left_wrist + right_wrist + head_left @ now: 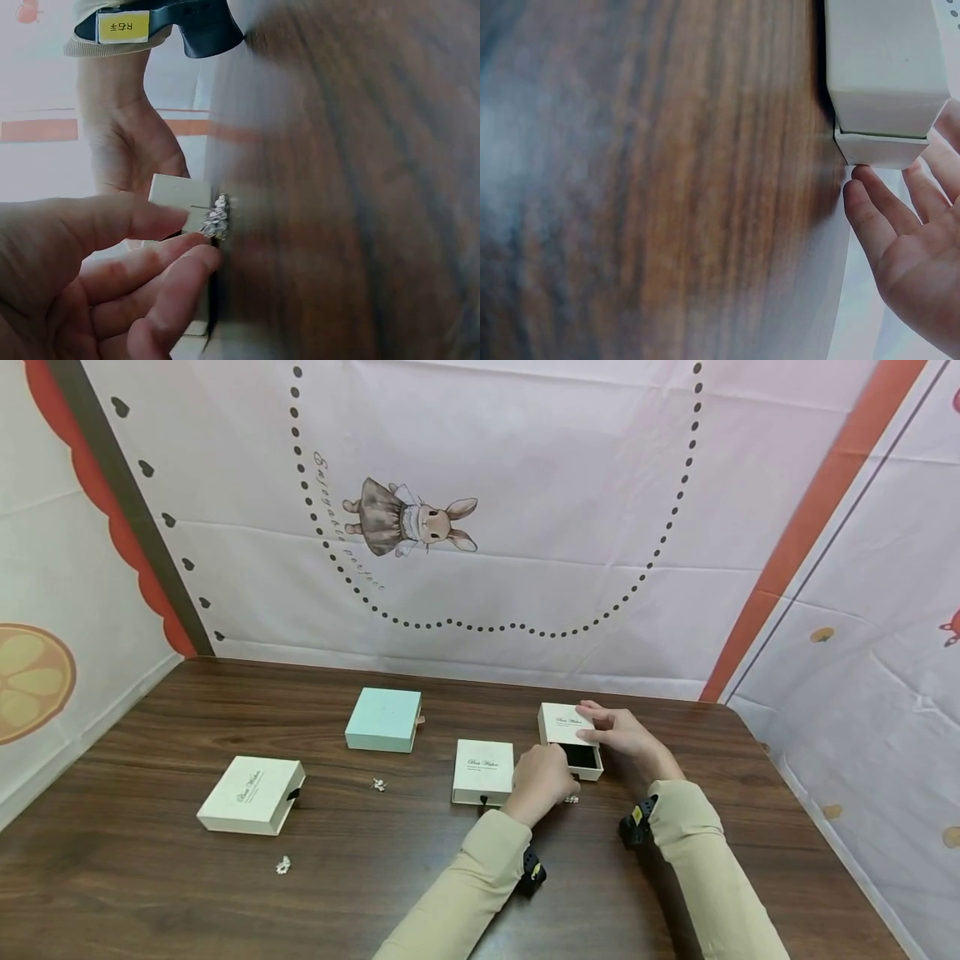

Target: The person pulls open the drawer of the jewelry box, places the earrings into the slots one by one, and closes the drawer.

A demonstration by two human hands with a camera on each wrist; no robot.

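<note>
A white gift box (557, 717) stands at the right, its drawer (588, 772) partly pulled out and showing a black inside. My right hand (628, 739) holds this box from its right side, thumb and fingers on the sleeve. In the right wrist view, fingertips (866, 199) touch the pale box (885, 67). My left hand (542, 779) is low in front of the drawer. Its thumb and fingers are loosely bent and apart, right beside a small silver, sparkling piece of jewellery (216, 217). Part of that piece is hidden in the head view.
A second white box (483, 768) stands just left of my left hand. Farther left are a light-blue box (384, 718) and another white box (251, 793). Small silver pieces lie on the brown table, one near the blue box (378, 785), one nearer the front (282, 865).
</note>
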